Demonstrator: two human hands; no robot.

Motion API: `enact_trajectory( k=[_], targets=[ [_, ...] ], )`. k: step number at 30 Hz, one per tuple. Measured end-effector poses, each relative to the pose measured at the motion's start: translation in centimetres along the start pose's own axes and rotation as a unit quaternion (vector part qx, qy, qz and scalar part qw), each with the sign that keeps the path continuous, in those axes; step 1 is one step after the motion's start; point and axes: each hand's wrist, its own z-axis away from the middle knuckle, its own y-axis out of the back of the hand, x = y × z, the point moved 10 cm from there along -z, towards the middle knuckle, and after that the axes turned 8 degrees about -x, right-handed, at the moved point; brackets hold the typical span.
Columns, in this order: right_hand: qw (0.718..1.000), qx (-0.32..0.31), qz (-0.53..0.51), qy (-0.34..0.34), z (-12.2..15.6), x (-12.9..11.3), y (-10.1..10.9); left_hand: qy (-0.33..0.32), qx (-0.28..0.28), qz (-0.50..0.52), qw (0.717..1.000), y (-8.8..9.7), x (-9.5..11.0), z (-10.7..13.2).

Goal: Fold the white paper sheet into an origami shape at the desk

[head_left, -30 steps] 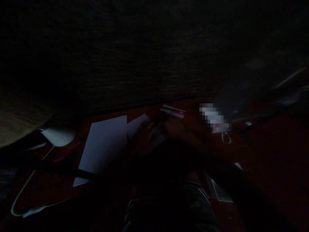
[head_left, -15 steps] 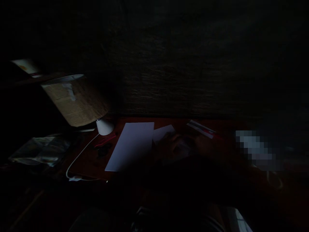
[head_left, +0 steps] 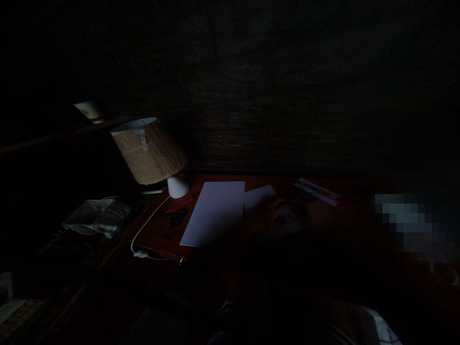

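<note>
Though shadow hides how the hand (head_left: 276, 213) is set, a crumpled plastic bag (head_left: 97, 218) lies well left.

We count one large sheet of paper (head_left: 212, 213), one small sheet of paper (head_left: 259, 197), one lamp (head_left: 149, 152), one white cord (head_left: 143, 239), one red-and-white packet (head_left: 318, 191), and two hands (head_left: 283, 215).

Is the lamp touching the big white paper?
Apart. The head view shows the lamp's white base and the paper with a strip of reddish tabletop between them.
</note>
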Motion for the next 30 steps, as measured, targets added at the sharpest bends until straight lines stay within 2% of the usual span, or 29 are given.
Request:
enact_trajectory(
  k=[17,24,30],
  targets=[
    [1.000,0.003,-0.009,-0.026,0.2,0.4,0.5,0.002,0.000,-0.001,1.000,-0.1,-0.6,-0.2],
    [0.999,0.020,-0.040,-0.001,0.2,0.3,0.4,-0.006,0.006,0.004,1.000,-0.2,-0.8,-0.1],
    [0.999,0.016,-0.035,-0.011,0.2,0.5,0.0,-0.013,0.007,0.004,1.000,-0.3,-0.9,-0.1]
  ],
)
